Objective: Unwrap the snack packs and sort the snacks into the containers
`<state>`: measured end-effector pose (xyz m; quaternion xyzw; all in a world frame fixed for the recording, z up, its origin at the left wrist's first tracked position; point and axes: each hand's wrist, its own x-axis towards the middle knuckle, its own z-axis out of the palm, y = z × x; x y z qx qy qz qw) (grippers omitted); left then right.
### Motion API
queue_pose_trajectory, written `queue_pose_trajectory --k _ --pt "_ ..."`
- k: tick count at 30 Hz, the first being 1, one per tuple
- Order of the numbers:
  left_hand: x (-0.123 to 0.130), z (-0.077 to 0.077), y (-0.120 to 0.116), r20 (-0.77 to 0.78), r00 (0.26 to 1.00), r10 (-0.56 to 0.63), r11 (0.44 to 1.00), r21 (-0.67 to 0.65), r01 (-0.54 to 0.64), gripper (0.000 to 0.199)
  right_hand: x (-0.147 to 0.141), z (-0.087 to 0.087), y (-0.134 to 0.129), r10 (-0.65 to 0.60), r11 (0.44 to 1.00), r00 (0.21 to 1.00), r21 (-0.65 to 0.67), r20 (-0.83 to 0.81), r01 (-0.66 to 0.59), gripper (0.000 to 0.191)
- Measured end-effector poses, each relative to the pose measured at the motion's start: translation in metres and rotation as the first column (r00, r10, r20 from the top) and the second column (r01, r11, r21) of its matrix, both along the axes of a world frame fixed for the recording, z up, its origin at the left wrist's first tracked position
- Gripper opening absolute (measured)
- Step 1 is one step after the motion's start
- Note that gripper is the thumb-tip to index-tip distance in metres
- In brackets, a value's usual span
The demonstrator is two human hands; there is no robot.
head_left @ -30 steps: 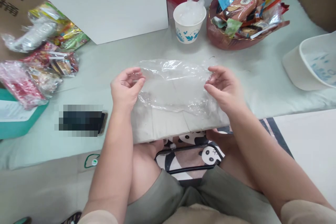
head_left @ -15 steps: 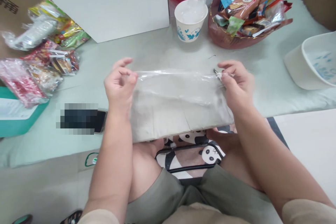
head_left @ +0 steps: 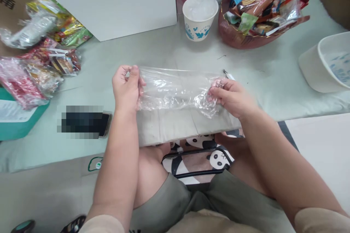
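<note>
Above the near edge of the cloth-covered table (head_left: 109, 58), a clear plastic sheet (head_left: 169, 83), possibly a bag, spans the space between two bare hands. Left hand (head_left: 125, 87): thumb up, fingers curled around one end. Right hand (head_left: 231, 96): thumb and fingers pinching the other end, where the film crumples most. Both grips look closed on the plastic; how firmly, cannot tell. Upper edge fairly straight, lower part wrinkled. Small slim object (head_left: 228, 74) just beyond the right hand, apparently not held; paper cup (head_left: 199, 22) farther back. Step in hand reads as handling the film at both ends, spreading or gathering unclear. Next move, by my judgement, calls for even tension and care over the crumpled right end.
</note>
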<state>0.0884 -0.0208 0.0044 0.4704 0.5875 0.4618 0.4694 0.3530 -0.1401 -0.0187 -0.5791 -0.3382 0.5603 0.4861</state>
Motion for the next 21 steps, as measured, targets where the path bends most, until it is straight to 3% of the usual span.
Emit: queue_pose_trajectory --k 4,6,8,11,15,18,21 --pt "-0.005 -0.006 0.005 0.096 0.995 0.021 1.0 -0.009 -0.021 0.032 0.003 -0.005 0.006 -0.171 0.983 0.985 0.069 -0.023 0.172 0.034" --pt "-0.006 -0.008 0.004 0.188 0.981 -0.054 0.987 -0.142 0.081 0.033 0.004 -0.009 0.009 -0.221 0.97 0.975 0.097 -0.024 0.223 0.034" --pt "-0.006 -0.008 0.001 0.254 0.949 -0.186 0.936 -0.248 0.25 0.033 0.005 -0.012 0.011 -0.241 0.965 0.97 0.1 -0.025 0.242 0.033" --pt "-0.004 -0.007 -0.004 0.239 0.919 -0.312 0.897 -0.244 0.368 0.03 0.004 -0.013 0.009 -0.256 0.966 0.966 0.041 -0.037 0.257 0.034" --pt "-0.001 -0.009 -0.003 0.148 0.963 -0.224 0.949 -0.191 0.25 0.023 0.002 -0.006 0.004 -0.142 0.989 0.99 0.03 -0.01 0.142 0.045" --pt "-0.002 -0.014 0.001 0.125 0.973 -0.193 0.969 -0.134 0.21 0.029 0.001 0.002 0.002 -0.03 0.999 0.996 0.016 0.086 0.028 0.031" --pt "-0.004 -0.016 0.003 0.086 0.98 -0.182 0.978 -0.087 0.189 0.035 0.001 0.004 0.002 -0.049 0.999 0.997 -0.011 0.061 0.05 0.025"
